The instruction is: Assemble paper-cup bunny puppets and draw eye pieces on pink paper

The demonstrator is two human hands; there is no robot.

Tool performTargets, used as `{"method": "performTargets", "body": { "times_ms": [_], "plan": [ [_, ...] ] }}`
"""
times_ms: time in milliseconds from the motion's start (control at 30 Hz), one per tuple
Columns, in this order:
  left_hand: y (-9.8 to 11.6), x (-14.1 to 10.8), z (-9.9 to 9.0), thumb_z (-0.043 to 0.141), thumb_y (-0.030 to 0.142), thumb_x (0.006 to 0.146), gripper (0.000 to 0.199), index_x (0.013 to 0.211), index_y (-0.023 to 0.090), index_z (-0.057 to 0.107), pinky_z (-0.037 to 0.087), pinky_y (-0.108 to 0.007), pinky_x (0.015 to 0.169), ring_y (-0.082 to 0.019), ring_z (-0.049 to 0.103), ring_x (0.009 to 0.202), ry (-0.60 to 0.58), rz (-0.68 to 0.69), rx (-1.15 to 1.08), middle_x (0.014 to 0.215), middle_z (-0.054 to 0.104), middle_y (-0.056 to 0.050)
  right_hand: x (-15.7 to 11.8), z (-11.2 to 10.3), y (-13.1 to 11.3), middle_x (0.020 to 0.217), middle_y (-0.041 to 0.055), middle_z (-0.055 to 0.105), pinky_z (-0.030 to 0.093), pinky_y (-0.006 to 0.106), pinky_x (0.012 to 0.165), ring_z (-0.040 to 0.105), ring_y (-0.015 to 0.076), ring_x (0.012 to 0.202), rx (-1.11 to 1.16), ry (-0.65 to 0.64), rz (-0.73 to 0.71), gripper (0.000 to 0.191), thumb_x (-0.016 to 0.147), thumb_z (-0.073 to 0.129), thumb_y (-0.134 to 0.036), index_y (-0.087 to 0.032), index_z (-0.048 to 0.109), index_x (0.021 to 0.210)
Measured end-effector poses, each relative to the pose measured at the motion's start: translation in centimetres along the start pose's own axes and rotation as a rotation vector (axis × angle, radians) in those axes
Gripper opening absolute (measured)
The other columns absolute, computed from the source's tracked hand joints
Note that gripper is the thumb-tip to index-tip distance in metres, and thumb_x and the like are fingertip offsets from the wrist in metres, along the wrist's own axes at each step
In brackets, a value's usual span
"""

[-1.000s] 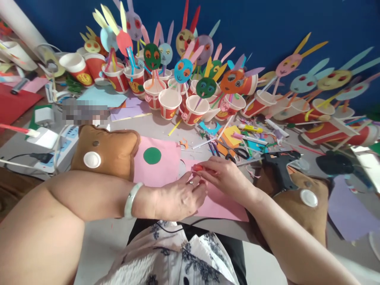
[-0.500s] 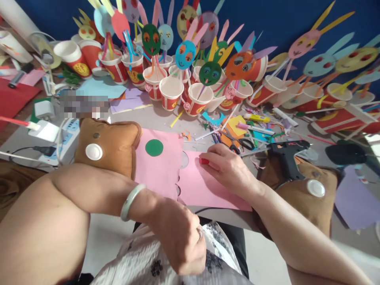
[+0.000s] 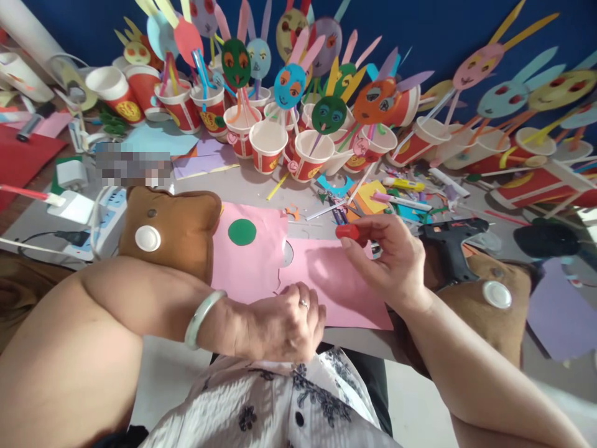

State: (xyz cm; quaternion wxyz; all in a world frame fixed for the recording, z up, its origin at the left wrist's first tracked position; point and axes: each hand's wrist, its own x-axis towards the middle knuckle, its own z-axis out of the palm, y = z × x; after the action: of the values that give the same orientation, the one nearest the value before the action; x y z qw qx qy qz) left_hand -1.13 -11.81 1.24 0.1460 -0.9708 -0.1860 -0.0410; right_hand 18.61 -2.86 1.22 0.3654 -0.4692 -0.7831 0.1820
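In the head view, your right hand (image 3: 387,255) has its grip pinched small, thumb and fingertips closed on a little red piece (image 3: 347,232). The piece seems to be up off the worktop (image 3: 255,188), over the far edge of a pink sheet (image 3: 340,286). Your fingers cover one end of it, so you can't see its whole shape.

Your left hand (image 3: 284,320) is palm down by the near edge of that sheet. Its fingers curl under, so I can't tell how tight that grip is or if there is anything in it. It also covers part of where the pink sheet meets the pink paper with the green circle (image 3: 242,232). I can't tell if those two are joined. A grey round bit (image 3: 288,254) peeks out between them, with part of it tucked away.

A brown cushion (image 3: 170,230) is partly behind your left arm. Another brown pillow (image 3: 487,323) sits by your right arm, with a black glue gun (image 3: 454,249) lying over part of it.

At the back are paper cups (image 3: 268,149) and bunny faces (image 3: 290,86). The cups in front hide parts of the ones behind. Some ears are cut off at the top. A blurry patch of squares (image 3: 133,163) is too fuzzy to name.
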Motion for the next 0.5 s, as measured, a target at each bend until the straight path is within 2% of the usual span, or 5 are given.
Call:
{"method": "performTargets", "body": {
  "times_ms": [100,200,300,400,500],
  "plan": [
    [0.7,-0.1,0.1,0.049,0.016,0.091,0.039,0.122,0.000,0.066,0.054,-0.046,0.077,-0.032,0.070,0.094,-0.144,-0.095,0.017,0.117,0.070,-0.027,0.2,-0.3,0.1,0.091,0.0049,0.073,0.057,0.031,0.072,0.071,0.0190,0.077,0.022,-0.167,-0.036,0.018,0.093,0.060,-0.032,-0.023,0.055,0.107],
    [1.2,-0.4,0.3,0.051,0.042,0.095,0.055,0.127,-0.001,0.062,0.050,-0.052,0.088,-0.039,0.066,0.110,-0.165,-0.118,-0.032,0.131,0.061,-0.032,0.4,-0.7,0.3,0.098,0.0086,0.073,0.057,0.033,0.076,0.072,0.0206,0.087,0.040,-0.443,-0.162,0.019,0.097,0.052,-0.032,-0.021,0.052,0.113],
    [1.2,-0.5,0.7,0.048,0.067,0.092,0.070,0.118,0.003,0.063,0.046,-0.055,0.095,-0.040,0.065,0.112,-0.158,-0.174,-0.064,0.128,0.062,-0.032,0.5,-0.8,0.2,0.109,0.0126,0.072,0.057,0.037,0.085,0.071,0.0228,0.098,0.014,-0.667,-0.295,0.021,0.100,0.047,-0.031,-0.019,0.053,0.116],
    [1.0,-0.5,0.9,0.047,0.073,0.089,0.077,0.122,0.005,0.059,0.044,-0.056,0.096,-0.037,0.066,0.107,-0.156,-0.204,-0.040,0.121,0.066,-0.029,0.3,-0.6,0.1,0.117,0.0149,0.070,0.057,0.040,0.091,0.069,0.0248,0.108,-0.049,-0.768,-0.313,0.030,0.102,0.043,-0.030,-0.017,0.052,0.127],
    [1.1,-0.5,1.1,0.043,0.076,0.089,0.087,0.132,0.002,0.054,0.041,-0.060,0.099,-0.039,0.064,0.109,-0.169,-0.224,-0.005,0.122,0.064,-0.027,-0.3,-0.6,-0.3,0.117,0.0154,0.069,0.057,0.039,0.086,0.070,0.0252,0.105,-0.143,-0.794,-0.300,0.034,0.103,0.040,-0.030,-0.015,0.049,0.132]
  ]
}}
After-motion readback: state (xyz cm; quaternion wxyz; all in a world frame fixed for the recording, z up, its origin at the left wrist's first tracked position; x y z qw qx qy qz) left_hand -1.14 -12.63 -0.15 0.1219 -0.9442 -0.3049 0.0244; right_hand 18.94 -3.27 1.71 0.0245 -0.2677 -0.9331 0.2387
